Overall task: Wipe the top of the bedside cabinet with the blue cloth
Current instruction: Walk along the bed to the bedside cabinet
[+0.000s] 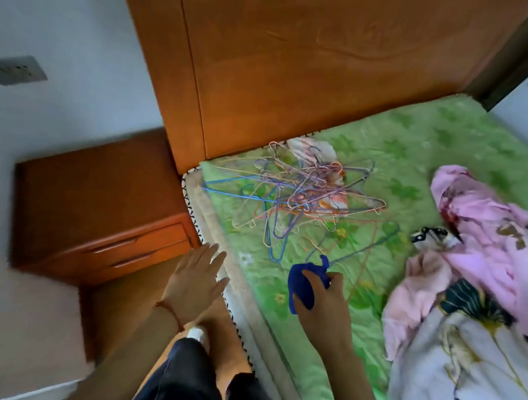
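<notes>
The wooden bedside cabinet [97, 191] stands at the left, beside the bed's headboard, and its flat top is bare. My right hand [323, 304] hovers over the green bedspread, closed around the bunched blue cloth [302, 286]. The cloth sticks out to the left of and above my fingers. My left hand [194, 283] is open with fingers spread, held in the air near the mattress edge and just right of the cabinet's drawer front. Neither hand touches the cabinet.
A tangle of several wire hangers [291, 196] lies on the green bedspread [404, 148]. Pink and floral bedding [479, 282] is heaped at the right. The tall wooden headboard [299, 69] rises behind. A wall socket [15, 70] sits at the left. My legs stand between cabinet and bed.
</notes>
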The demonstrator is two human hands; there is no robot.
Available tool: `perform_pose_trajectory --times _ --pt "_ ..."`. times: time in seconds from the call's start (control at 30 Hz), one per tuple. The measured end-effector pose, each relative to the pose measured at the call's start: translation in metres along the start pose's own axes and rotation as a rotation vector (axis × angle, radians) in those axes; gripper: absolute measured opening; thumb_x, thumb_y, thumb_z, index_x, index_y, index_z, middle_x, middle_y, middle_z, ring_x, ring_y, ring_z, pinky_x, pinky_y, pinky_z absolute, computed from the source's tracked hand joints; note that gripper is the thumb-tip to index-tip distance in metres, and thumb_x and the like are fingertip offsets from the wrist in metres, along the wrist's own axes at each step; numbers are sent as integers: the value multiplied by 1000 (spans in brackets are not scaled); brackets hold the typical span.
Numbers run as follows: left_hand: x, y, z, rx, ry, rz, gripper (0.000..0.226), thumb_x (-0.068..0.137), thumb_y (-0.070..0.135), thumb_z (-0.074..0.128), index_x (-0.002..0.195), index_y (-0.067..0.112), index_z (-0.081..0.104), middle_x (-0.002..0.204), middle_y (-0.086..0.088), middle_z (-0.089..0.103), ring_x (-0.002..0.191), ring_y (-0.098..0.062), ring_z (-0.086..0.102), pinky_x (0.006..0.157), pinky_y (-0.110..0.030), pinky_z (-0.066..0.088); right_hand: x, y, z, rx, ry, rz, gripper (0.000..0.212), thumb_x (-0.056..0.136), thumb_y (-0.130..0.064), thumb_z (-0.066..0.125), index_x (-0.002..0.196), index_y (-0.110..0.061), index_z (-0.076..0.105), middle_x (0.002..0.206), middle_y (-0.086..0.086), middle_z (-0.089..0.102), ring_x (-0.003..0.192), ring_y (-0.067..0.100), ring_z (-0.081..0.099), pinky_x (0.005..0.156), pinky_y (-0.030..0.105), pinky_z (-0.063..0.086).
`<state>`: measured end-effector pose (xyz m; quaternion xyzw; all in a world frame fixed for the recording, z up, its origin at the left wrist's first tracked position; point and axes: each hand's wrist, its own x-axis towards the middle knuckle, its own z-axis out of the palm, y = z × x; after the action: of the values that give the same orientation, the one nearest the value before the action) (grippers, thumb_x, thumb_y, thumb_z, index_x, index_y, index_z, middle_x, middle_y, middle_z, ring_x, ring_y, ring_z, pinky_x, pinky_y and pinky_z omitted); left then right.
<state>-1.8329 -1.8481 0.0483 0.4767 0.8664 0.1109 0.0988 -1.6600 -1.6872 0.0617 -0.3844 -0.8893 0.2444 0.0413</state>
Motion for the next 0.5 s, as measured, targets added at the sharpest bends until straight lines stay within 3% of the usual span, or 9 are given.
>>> perform_pose_trajectory --times 0.1,0.13,0.23,0.4,0.5 --pt "24 -41 -13 29 3 -4 40 76 19 71 108 -4 65 113 -24 63 106 -41 59 85 -55 49 32 -33 10 -1 2 -13 45 77 -20 67 119 -15 53 113 15 41 87 38 55 64 38 48" --pt "30 -53 -18 32 -11 -19 38 76 21 70 105 -5 66 108 -24 65 102 -41 61 81 -54 51 42 -44 14 -3 -5 -22 45 77 -20 67 119 -15 53 114 15 41 87 39 55 64 40 49" --pt "45 -85 -29 59 -41 -72 47 80 31 43 99 -3 68 103 -22 68 94 -37 65 76 -52 53 74 -75 25 -12 -32 -66 47 75 -19 69 119 -14 53 116 16 41 90 38 54 65 42 49" --pt "51 -135 -32 48 -89 -198 52 81 36 36 102 1 68 105 -20 68 97 -36 64 77 -53 52 128 -118 52 -41 -130 -171 48 79 -24 65 123 -15 50 120 16 38 96 36 54 69 40 48" --pt "51 -167 -29 -31 -31 -302 43 85 33 50 110 1 63 113 -21 64 106 -36 60 87 -51 47 163 -145 73 -59 -189 -257 48 80 -24 64 124 -15 50 122 16 38 97 35 54 74 39 47"
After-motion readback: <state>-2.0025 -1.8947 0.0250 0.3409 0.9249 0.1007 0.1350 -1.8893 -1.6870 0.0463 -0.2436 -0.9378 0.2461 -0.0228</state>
